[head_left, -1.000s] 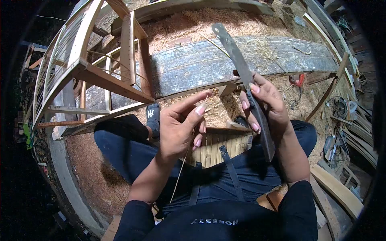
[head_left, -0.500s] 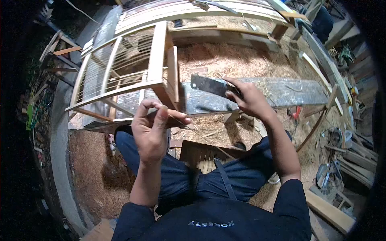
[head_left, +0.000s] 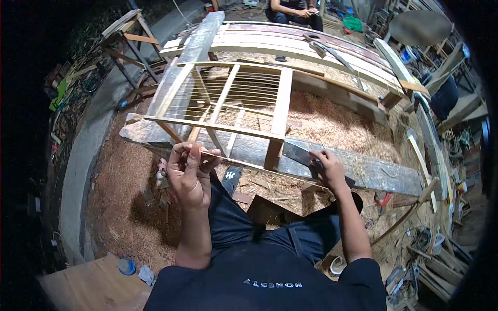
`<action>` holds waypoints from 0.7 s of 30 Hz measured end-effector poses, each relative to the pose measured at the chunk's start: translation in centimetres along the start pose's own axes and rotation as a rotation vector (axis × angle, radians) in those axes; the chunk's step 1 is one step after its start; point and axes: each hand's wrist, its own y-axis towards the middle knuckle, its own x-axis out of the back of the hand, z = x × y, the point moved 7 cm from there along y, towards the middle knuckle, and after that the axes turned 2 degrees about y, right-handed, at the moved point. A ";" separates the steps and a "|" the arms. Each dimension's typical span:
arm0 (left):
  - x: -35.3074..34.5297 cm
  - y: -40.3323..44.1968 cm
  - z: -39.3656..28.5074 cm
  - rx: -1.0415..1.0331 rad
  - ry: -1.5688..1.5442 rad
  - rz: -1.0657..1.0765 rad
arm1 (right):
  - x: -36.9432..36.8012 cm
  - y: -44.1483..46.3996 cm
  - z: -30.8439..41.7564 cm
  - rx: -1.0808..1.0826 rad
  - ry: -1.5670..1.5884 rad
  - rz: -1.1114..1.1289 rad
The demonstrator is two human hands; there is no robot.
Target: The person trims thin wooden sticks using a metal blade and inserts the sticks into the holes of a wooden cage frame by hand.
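My left hand (head_left: 191, 173) is raised at the front left of a wooden frame (head_left: 282, 106), its thumb and fingers pinching a thin wooden strip (head_left: 244, 165) that runs off to the right. To the right, my right hand (head_left: 329, 168) grips a flat, dark metal blade (head_left: 297, 153) by its handle end, the blade pointing up and left beside the frame's near corner. Thin parallel rods cross the frame, which stands on a weathered plank (head_left: 363, 173).
Slatted boards (head_left: 249, 39) lie behind the frame, with a person (head_left: 295, 11) seated beyond them. A long beam (head_left: 436, 140) runs along the right. At the lower left are a wooden board (head_left: 93, 285) and a blue lid (head_left: 126, 267). Wood shavings cover the ground.
The view has tilted up, showing more of the frame and the seated person. My hands have moved apart, and the blade has swung from near upright to a slant pointing left.
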 end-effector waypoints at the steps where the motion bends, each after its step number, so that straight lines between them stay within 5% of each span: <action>1: 0.5 0.1 -0.2 -0.015 0.010 -0.025 | 0.3 0.0 0.4 0.079 -0.079 -0.094; 14: 1.5 2.8 0.0 -0.030 0.037 -0.047 | 0.8 -0.4 2.8 0.029 -0.142 -0.207; 20: 0.6 3.9 0.2 -0.015 0.070 0.012 | 5.5 0.3 5.3 -0.054 0.177 -0.297; 21: 0.2 4.2 0.0 -0.020 0.098 0.041 | 6.7 0.4 6.4 -0.077 0.478 -0.328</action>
